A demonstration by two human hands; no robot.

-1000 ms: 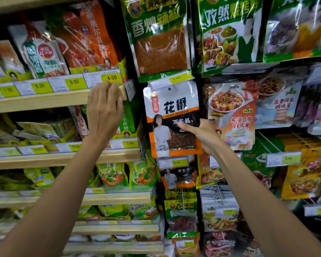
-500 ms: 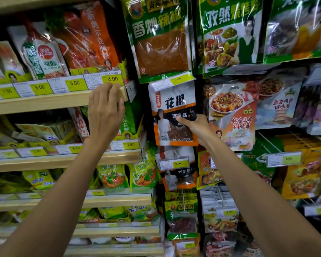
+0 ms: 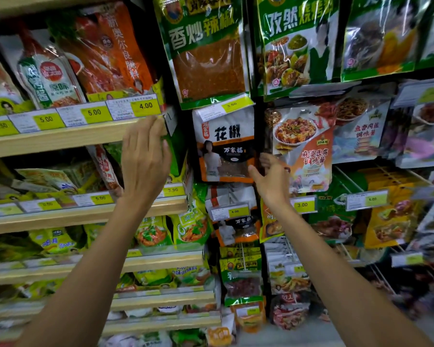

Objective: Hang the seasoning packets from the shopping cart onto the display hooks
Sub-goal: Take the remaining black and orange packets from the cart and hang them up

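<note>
1. The right fingers (image 3: 265,157) are loosely curled just beside the right edge of the white, black and orange seasoning packet (image 3: 224,144). The thumb lies on its lower right corner, and I cannot tell whether they pinch it.
2. The right hand (image 3: 273,181) is raised below that corner.
3. The left fingers (image 3: 148,128) are straight and hold nothing. Their tips are at the front edge of the pale wooden shelf (image 3: 60,139), under the yellow 4.00 price tag (image 3: 145,106), near the shelf's right end.
4. The left hand (image 3: 144,161) is upright, palm toward the shelf.
5. The packet hangs upright under a white-and-yellow 3.50 tag (image 3: 227,107), below a green chilli packet (image 3: 206,51).
</note>
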